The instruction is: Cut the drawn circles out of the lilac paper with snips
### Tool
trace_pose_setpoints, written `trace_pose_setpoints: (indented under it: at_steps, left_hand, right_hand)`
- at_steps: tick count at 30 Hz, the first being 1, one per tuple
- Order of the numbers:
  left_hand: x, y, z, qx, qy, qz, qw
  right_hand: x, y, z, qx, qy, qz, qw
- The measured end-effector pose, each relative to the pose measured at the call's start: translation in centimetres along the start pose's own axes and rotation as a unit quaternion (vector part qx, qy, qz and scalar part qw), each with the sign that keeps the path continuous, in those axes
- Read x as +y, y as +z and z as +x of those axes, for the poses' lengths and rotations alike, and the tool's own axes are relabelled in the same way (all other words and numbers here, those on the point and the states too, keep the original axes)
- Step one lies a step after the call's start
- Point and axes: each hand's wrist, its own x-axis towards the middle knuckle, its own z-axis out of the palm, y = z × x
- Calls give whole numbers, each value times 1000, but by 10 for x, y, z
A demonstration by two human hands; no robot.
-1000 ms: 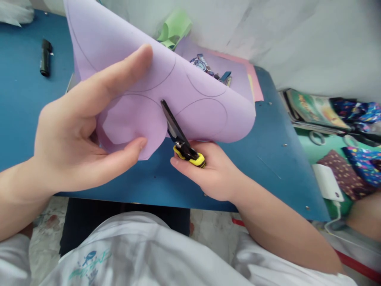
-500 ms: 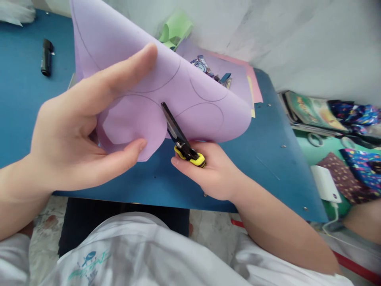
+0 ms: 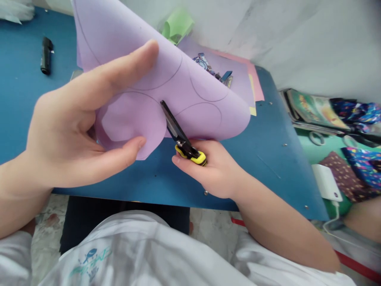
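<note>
A large purple sheet of paper with several drawn circle outlines is held up above the table, curled over at its top and right. My left hand grips the sheet at its left, index finger stretched across the front and thumb on a partly cut round flap. My right hand is wrapped round yellow-and-black scissors. Their blades lie close together in the paper, along the right edge of the round flap, pointing up and left. The fingers behind the scissors' handles are mostly hidden.
The blue table meets a pale wall. A black marker lies at the left. Green paper, small trinkets and coloured sheets lie behind. To the right, a green surface holds a book, a white power bank and patterned pouches.
Almost nothing differs. The hands, paper and scissors keep the same arrangement, with a very slight shift of the paper and the left hand.
</note>
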Motion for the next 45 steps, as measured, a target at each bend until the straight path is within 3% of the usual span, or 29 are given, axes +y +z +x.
trace_pose_setpoints:
  at_steps: [15,20,22,24,31,35,39,42,45]
  left_hand:
    - [-11,-2,1,-5,36,53,998]
    - [-18,-1,3,9,167,30,985]
    - [-15,0,2,7,81,38,996]
    - [-12,1,1,-1,49,40,998]
    - [-21,3,8,7,184,15,983]
    - [-21,0,8,-5,183,21,983]
    - [-17,-5,6,-38,107,35,993]
    - [-17,-7,5,-50,141,29,988]
    - [-16,-8,6,-57,105,45,992]
  right_hand:
    - [13,0,2,-17,-3,-5,1000]
    - [18,-1,1,-26,-7,-3,1000]
    - [17,-1,0,-32,-7,-1,999]
    - [15,-1,0,-39,-7,4,999]
    - [13,0,-1,-51,-9,18,998]
    - [12,-1,-1,-54,-21,8,998]
    - [11,-1,-2,-51,-23,7,998]
    - [11,-1,-2,-49,-27,8,998]
    - [11,1,-2,-47,-26,8,999]
